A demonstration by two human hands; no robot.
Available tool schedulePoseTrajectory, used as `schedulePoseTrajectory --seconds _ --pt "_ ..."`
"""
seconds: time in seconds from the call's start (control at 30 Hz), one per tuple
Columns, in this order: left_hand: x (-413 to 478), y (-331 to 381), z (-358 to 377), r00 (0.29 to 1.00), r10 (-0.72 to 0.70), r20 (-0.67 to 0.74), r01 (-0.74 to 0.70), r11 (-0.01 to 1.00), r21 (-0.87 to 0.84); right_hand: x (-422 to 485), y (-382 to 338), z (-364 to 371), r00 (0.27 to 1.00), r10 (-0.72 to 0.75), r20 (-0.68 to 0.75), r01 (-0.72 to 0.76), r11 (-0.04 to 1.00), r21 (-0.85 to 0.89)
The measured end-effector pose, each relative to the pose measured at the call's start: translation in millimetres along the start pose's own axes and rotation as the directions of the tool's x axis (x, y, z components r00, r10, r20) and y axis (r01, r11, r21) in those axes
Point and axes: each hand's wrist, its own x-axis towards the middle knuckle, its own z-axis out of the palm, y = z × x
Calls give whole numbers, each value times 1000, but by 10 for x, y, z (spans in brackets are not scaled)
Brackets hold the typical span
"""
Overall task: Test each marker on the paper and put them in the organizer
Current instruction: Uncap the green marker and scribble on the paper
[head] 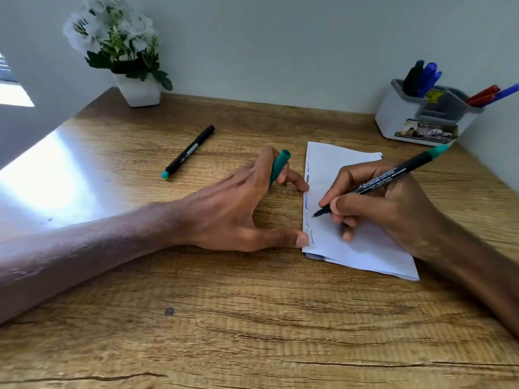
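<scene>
From my remote station, the wooden surface (252, 318) fills the view. It carries a potted plant (139, 92) at the far left and the white organizer (393, 119) at the far right corner against the wall.

The folded paper (345, 161) lies right of centre, with the organizer just behind it, so I judge the transfer after a test to be short. A column of test scribbles (307, 198) runs down the paper's left edge.

The left hand (230, 203) is spread, with the thumb and one fingertip pressing that left edge, evidently to stop the sheet sliding under the stroke. It also pinches the green cap (279, 167) between two fingers, which keeps the cap ready for recapping.

The right hand (393, 203) is clamped on the green marker (393, 175) in a writing grip. The barrel slants back toward the organizer. The tip (314, 215) is at the paper beside the scribbles; I cannot tell whether it touches.

Several stored markers (421, 77) stand in the organizer's compartments. One capped marker (189, 151) lies well apart on the surface to the left. I judge it untested.
</scene>
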Motion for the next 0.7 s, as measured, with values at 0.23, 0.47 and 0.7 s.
schedulePoseTrajectory --seconds 0.23,0.47,0.7 --pt "26 -43 49 998 37 -44 -36 999 23 -28 -3 17 998 -62 16 63 995 -81" --pt "38 -50 61 996 72 -56 -70 997 31 -22 -23 27 996 -78 30 82 986 -143" --pt "35 -56 67 996 65 -61 -64 998 20 -25 -25 44 994 -97 42 103 972 -210"
